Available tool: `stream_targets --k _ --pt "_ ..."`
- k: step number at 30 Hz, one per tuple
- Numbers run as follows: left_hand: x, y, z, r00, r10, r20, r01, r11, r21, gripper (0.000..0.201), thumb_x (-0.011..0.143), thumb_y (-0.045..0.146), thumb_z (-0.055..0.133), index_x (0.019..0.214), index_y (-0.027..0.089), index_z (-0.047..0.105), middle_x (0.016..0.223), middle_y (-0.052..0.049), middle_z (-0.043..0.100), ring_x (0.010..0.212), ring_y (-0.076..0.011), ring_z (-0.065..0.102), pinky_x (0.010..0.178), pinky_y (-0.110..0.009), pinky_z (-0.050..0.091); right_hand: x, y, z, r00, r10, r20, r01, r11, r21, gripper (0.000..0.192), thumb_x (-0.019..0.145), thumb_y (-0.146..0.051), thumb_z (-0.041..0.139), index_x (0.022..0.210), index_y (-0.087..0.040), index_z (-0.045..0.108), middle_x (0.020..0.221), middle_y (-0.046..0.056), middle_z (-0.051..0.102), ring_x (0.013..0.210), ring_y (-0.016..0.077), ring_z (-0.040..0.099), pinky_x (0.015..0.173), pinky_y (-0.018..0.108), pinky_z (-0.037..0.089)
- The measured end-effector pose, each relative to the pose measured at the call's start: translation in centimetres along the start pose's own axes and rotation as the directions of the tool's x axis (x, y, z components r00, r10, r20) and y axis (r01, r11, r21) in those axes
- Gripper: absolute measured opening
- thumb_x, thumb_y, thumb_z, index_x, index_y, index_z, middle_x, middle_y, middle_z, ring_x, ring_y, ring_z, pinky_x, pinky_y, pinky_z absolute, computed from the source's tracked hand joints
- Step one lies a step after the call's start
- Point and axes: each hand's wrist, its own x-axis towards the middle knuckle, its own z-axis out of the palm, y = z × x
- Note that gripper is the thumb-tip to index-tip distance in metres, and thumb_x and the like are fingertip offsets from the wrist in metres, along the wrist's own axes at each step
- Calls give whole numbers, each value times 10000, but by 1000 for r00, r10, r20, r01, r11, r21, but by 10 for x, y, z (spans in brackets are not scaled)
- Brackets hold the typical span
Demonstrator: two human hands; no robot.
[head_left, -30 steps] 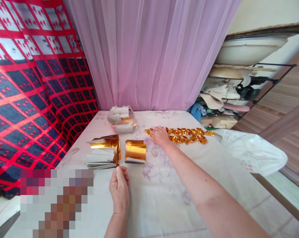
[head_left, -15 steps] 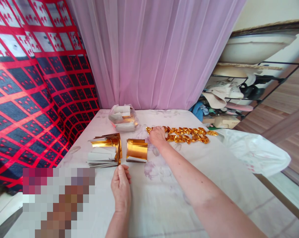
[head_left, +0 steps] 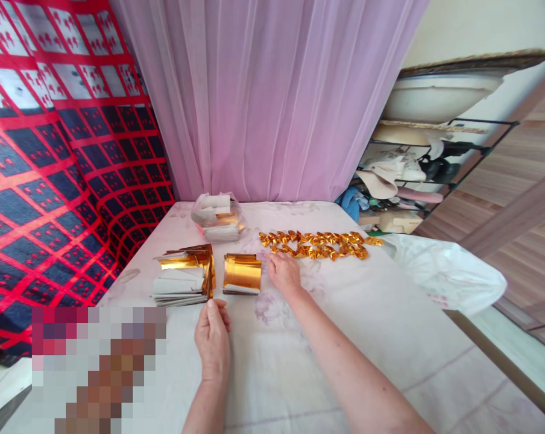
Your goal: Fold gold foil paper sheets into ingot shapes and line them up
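My left hand [head_left: 213, 340] rests on the white tablecloth [head_left: 345, 337], fingers curled, just below two stacks of gold foil sheets. The smaller stack [head_left: 242, 274] lies gold side up. The bigger stack [head_left: 184, 277] beside it shows white backs and gold edges. My right hand [head_left: 282, 271] lies palm down with nothing in it, just right of the smaller stack and below a row of several folded gold paper pieces [head_left: 315, 244].
A clear plastic bag [head_left: 217, 217] of paper sheets sits at the table's far side by the pink curtain [head_left: 272, 96]. A white plastic bag [head_left: 444, 274] hangs over the right edge. Red patterned cloth [head_left: 50, 157] covers the left; a cluttered rack [head_left: 417, 175] stands at right.
My right hand has drawn back from the left end of the folded gold row toward the smaller foil stack. My left hand has stayed in place.
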Motion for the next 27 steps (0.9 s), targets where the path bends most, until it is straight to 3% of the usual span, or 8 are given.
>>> stream_targets --k 6,12,17,27 --pt "1 -1 -1 1000 23 15 -23 1000 11 531 787 706 506 757 184 599 556 30 505 479 -116 467 435 -220 387 -26 -5 11 997 70 17 -72 991 113 324 943 -213 428 1140 -250 682 1143 17 696 1047 142 612 916 214 410" --pt "0 -1 0 999 35 19 -35 999 6 533 798 706 489 764 184 593 543 37 502 458 -113 456 428 -222 383 -19 -13 7 992 116 53 -123 977 173 271 946 -344 483 1096 -257 691 1081 5 719 1016 147 638 843 219 438" --pt "2 -4 0 998 60 29 -60 998 14 506 826 675 478 760 186 592 539 37 500 457 -112 457 428 -220 381 -10 -17 8 982 155 111 -173 968 183 251 907 -442 542 932 -271 723 957 -20 738 912 145 664 730 218 438" --pt "1 1 2 999 46 18 -46 999 -3 477 808 646 504 738 182 589 531 36 496 456 -111 461 427 -219 380 0 -14 14 968 184 170 -215 959 187 217 901 -346 535 887 -279 741 918 -9 742 880 160 661 681 223 425"
